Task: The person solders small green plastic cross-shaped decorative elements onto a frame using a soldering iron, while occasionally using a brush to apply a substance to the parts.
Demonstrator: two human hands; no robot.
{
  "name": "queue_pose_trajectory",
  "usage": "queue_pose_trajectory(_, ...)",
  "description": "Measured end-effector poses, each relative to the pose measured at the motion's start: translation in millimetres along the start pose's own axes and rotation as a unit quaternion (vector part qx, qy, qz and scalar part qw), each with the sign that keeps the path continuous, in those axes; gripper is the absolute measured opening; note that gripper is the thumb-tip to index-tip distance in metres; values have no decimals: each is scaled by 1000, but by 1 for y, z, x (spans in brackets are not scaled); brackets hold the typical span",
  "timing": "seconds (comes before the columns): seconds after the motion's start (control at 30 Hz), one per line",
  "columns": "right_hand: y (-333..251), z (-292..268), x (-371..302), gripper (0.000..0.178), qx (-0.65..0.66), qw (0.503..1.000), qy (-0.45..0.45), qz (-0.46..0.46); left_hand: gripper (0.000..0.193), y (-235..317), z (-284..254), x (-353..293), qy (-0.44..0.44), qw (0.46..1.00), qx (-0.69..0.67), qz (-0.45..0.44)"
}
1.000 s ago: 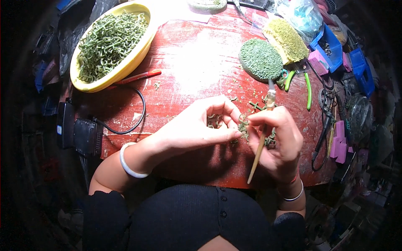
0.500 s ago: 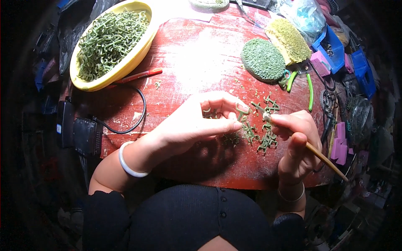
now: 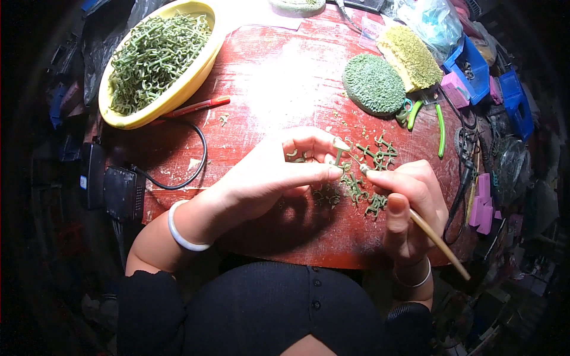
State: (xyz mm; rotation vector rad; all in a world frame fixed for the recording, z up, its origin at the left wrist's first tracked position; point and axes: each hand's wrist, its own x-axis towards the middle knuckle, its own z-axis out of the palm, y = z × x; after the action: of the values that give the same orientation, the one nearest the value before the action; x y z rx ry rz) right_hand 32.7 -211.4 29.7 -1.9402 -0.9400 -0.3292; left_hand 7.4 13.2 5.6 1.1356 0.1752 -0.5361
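My left hand (image 3: pixel 264 169) pinches a small green branched piece (image 3: pixel 338 155) between thumb and fingertips, above the red table (image 3: pixel 261 237). In my right hand (image 3: pixel 418 193) is a thin pointed tool with a wooden handle (image 3: pixel 440 244), held like a pen. White material is wrapped near its front end, and its fine tip is close to the green piece; whether they touch I cannot tell. Loose curled green pieces (image 3: pixel 383 155) lie under and between my hands. More of them are partly hidden behind my left fingers.
A yellow bowl (image 3: pixel 205 70) full of green pieces stands far left, beside a red pen (image 3: pixel 199 107). At the far right are a round green textured pad (image 3: pixel 373 85), a yellow-green block (image 3: pixel 409 57), green-handled pliers (image 3: pixel 440 130) and blue bins (image 3: pixel 472 72). A black cable (image 3: pixel 199 166) loops at left.
My right hand has moved left with the tool, bringing its tip close to the green piece. The piece has turned slightly in my left fingers.
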Motion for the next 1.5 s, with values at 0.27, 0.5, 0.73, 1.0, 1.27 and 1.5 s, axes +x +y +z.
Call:
queue_pose_trajectory(0.27,-3,-5,0,29,47,996,17,67,31,7,1,-2,-2,999,5,-32)
queue_pose_trajectory(0.5,-3,-3,0,25,69,995,11,65,25,2,-5,0,-39,998,-47,-24)
queue_pose_trajectory(0.73,-3,-2,-2,23,72,995,14,69,24,5,-5,0,-35,997,-52,-50)
queue_pose_trajectory(1.0,-4,-3,-3,22,70,995,19,69,16,0,-5,1,-55,997,-58,-1)
queue_pose_trajectory(1.27,-5,-2,-5,26,100,991,38,83,19,-6,-2,4,-60,995,-26,72)
queue_pose_trajectory(1.5,-5,-2,-6,26,116,988,38,94,20,-8,-5,5,-61,996,-18,64)
